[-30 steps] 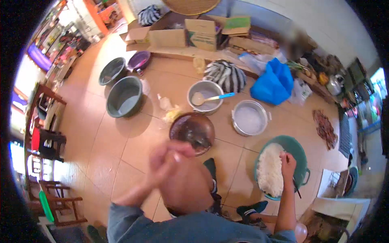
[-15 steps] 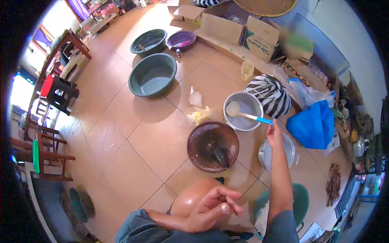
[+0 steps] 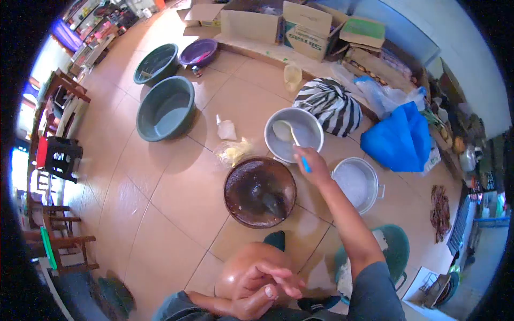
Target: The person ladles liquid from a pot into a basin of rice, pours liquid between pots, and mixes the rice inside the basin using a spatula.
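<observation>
My right hand [image 3: 313, 167] is closed around the blue handle of a ladle [image 3: 284, 131]. The ladle's pale bowl is down inside a metal pot [image 3: 311, 131], where whitish contents show. To the right stands a second metal pot [image 3: 369, 202], also with something whitish inside. My left hand [image 3: 262, 289] rests by my knee, palm up with fingers stretched out and holding nothing. Ahead of the knee sits a wide dark mortar [image 3: 241, 182] with a dark pestle [image 3: 274, 204] in it. Beside my right arm is a green basin [image 3: 397, 246] holding something white, partly hidden.
A plastic bag with yellowish contents [image 3: 234, 153] lies beyond the mortar. A striped bundle [image 3: 334, 107] and a blue bag [image 3: 396, 140] stand behind the pots. Green basins [image 3: 176, 115] and a purple basin [image 3: 184, 56] are farther left. Cardboard boxes [image 3: 308, 37] line the back.
My right hand has turned the ladle and moved left toward the nearer side of the pot, with its bowl lower inside. My left hand stays by the knee. The view has shifted right.
</observation>
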`<state>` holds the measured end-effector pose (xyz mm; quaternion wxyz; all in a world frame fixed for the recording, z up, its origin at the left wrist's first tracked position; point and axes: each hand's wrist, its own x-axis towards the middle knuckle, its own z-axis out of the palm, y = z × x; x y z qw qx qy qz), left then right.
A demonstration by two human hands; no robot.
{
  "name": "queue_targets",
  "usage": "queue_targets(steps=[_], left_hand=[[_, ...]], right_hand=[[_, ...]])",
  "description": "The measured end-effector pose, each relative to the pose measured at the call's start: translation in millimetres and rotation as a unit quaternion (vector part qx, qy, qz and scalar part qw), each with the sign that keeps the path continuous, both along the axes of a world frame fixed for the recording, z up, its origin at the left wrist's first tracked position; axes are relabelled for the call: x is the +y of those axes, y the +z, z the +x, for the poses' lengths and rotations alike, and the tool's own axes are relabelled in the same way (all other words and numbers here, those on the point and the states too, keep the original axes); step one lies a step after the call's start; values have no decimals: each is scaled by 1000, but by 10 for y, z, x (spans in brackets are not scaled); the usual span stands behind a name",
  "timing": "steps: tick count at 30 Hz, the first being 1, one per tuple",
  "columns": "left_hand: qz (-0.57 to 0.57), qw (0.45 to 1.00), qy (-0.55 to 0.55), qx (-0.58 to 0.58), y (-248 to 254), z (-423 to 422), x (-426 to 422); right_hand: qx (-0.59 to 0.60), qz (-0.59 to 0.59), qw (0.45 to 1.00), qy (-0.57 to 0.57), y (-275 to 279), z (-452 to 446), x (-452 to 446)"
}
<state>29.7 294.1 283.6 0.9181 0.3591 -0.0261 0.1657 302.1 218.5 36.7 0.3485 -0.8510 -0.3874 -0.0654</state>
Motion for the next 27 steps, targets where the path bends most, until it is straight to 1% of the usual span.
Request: queue_targets(steps=[1,4,7,8,10,13,16,19,22,25,27], left_hand=[[-11,1000,4,1,15,-55,-7],[-44,999,1,10,60,-308,35],[-77,997,-16,28,171,-496,78],[-83,996,-14,33,266,-522,84],[-87,996,-12,30,346,-562,86],[-79,997,-3,19,404,-651,73],[-100,994,-26,26,470,-715,25],[-86,996,-30,13,507,-749,-75],[-92,995,-4,24,592,-773,-223],[-82,996,-31,11,560,-788,-275],[-93,995,-34,14,573,-801,-328]], right_hand=[[-7,-124,992,-1,305,-135,-42],[-70,-103,991,40,550,-296,-357],[-20,21,996,-87,1033,-635,-906],[25,77,984,-159,1052,-765,-1148],[97,197,932,-288,1108,-1009,-1651],[168,246,880,-370,1262,-1405,-2229],[114,79,911,-388,1092,-1681,-2572],[5,-38,946,-321,877,-1791,-2641],[22,-48,943,-329,770,-1821,-2500],[21,-49,948,-314,590,-1746,-2427],[20,-32,945,-325,457,-1728,-2372]])
